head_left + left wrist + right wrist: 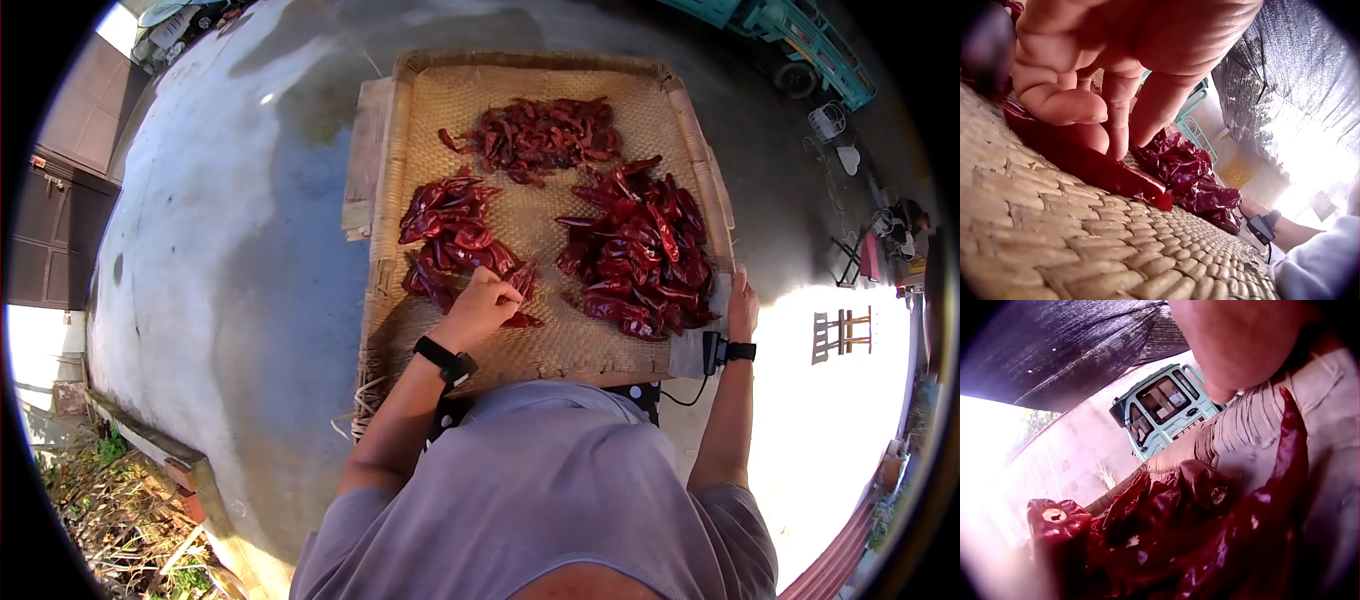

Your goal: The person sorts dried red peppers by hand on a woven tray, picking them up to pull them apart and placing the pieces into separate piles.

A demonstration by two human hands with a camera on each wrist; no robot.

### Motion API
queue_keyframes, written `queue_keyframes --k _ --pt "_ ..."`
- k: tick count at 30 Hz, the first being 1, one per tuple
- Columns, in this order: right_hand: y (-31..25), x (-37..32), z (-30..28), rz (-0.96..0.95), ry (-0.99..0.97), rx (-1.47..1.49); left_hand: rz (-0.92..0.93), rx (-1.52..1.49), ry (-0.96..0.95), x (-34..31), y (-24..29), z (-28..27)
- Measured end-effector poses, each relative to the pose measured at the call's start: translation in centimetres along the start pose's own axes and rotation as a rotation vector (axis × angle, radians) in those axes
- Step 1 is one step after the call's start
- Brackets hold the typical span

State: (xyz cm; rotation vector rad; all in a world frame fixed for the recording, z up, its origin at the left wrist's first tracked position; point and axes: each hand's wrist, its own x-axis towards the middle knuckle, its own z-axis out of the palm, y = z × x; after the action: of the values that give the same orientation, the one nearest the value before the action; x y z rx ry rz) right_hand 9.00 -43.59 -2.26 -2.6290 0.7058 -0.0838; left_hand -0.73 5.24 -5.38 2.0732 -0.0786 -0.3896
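Note:
The left hand (480,308) is over the lower part of the left pile of dried red chilies (445,210). Seen from the left wrist, the bent fingers of that hand (1107,81) are against a long chili (1091,165) lying low over the weave; their exact hold is partly hidden. The right hand (742,305) rests at the right rim of a woven tray (540,350), beside the larger chili pile (650,250). In the right wrist view, part of this hand (1241,344) lies at the wrapped rim (1241,425), above glossy chilies (1166,531).
A darker, shrivelled chili pile (545,135) lies near the tray's far edge. A wooden board (368,150) projects from under its left side. Grey ground surrounds the tray. A teal vehicle (810,45) stands at the far right, and a wooden stool (855,330) is to the right.

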Motion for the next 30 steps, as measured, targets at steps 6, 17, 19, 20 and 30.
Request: queue_keyframes --k 6,17,19,20,30 --pt "-1.3 -2.9 -1.3 0.071 0.103 0.084 -0.064 -0.106 0.003 -0.3 -0.8 -0.5" --pt "1.8 -3.7 -0.3 0.107 0.085 0.192 -0.066 0.012 0.035 -0.8 0.9 -2.0" --pt "1.8 -3.4 -0.1 0.145 0.041 0.174 -0.110 0.031 0.018 -0.7 1.3 -2.2" --pt "1.9 -3.1 0.0 0.155 0.007 0.183 -0.109 0.043 0.022 -0.7 1.3 -2.0" --pt "3.4 0.9 3.6 0.081 -0.008 0.361 -0.169 0.057 0.112 -1.1 3.6 1.4"
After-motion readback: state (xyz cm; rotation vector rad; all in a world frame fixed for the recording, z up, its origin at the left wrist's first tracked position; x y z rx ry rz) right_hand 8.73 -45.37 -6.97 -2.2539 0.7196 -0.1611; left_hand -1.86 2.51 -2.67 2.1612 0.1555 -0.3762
